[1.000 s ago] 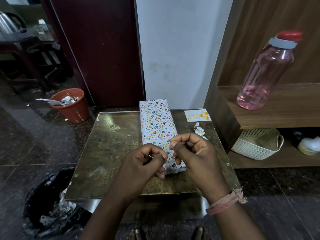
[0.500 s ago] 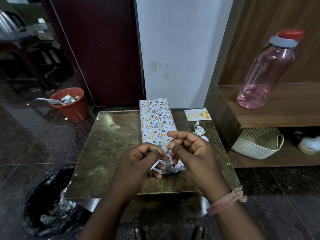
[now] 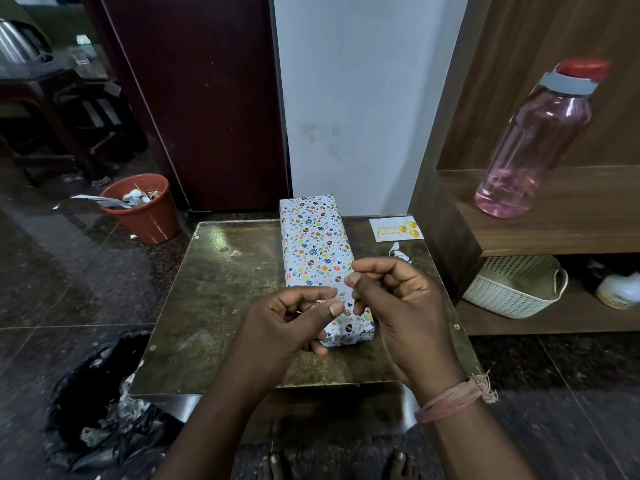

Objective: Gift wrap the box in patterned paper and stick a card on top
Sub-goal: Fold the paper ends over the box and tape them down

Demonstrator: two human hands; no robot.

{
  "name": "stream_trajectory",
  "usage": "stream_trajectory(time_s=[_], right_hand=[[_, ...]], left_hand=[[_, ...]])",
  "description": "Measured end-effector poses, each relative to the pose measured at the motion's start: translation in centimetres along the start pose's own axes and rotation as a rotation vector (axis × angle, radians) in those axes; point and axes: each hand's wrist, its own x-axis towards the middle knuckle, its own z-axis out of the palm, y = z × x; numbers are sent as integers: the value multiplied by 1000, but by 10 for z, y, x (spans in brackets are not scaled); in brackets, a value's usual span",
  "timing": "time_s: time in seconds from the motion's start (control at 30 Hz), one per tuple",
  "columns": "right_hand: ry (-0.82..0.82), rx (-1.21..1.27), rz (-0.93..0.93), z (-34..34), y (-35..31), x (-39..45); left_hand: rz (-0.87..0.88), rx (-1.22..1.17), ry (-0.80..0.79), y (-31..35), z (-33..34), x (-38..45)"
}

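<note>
We note the wrapped box (image 3: 317,251) lying mid-desk (image 3: 221,292), its near end hidden by both hands. Left hand (image 3: 287,327) and right hand (image 3: 394,303) have fingers curled; grip: cannot tell. Card (image 3: 396,229) far right; paper scrap (image 3: 398,253) beside it.

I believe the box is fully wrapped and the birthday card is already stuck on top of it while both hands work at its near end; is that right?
Not quite. The card is not on the box; the head view shows it lying on the table, to the right of the box. The rest holds: the box is wrapped, and the left hand and right hand are at its near end.
</note>
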Motion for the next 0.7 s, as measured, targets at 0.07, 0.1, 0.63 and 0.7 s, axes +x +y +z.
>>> stream_trajectory(time_s=[0.07, 0.1, 0.63, 0.7], right_hand=[[-3, -27, -4, 0, 1, 0], [-3, -47, -9, 0, 1, -1], [35, -346, -117, -1, 9, -4], [46, -393, -125, -6, 9, -2]], left_hand=[[-26, -60, -37, 0, 0, 0], [-47, -95, -67, 0, 0, -1], [-202, -337, -185, 5, 3, -5], [-224, -333, -196, 5, 4, -6]])
